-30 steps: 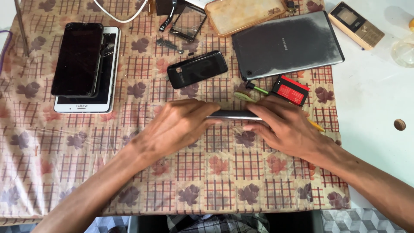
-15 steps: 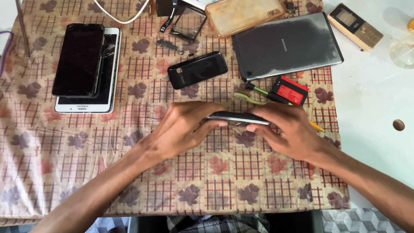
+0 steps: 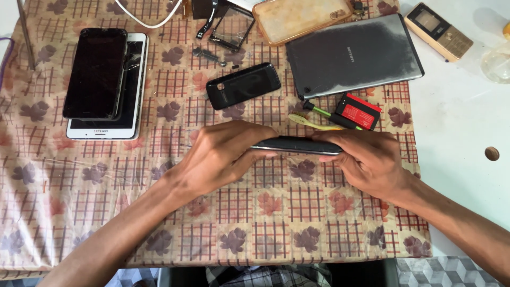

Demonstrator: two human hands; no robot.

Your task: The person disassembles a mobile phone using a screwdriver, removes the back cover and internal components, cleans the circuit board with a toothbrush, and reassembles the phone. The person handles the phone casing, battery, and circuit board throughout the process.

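Both hands on one dark phone [image 3: 295, 144], held edge-on just above the tabletop [image 3: 457, 122] cloth. Left hand [image 3: 226, 154] grips its left end, right hand [image 3: 366, 159] clamps the right end. Just behind it: green tool [image 3: 313, 123], red-black battery [image 3: 360, 110], black back cover [image 3: 243, 85], grey tablet [image 3: 353, 56]. Two stacked phones [image 3: 103, 79] far left.

Dark slim phone [image 3: 296, 145] held edge-on (nearly level) above the patterned cloth, gripped at both ends.
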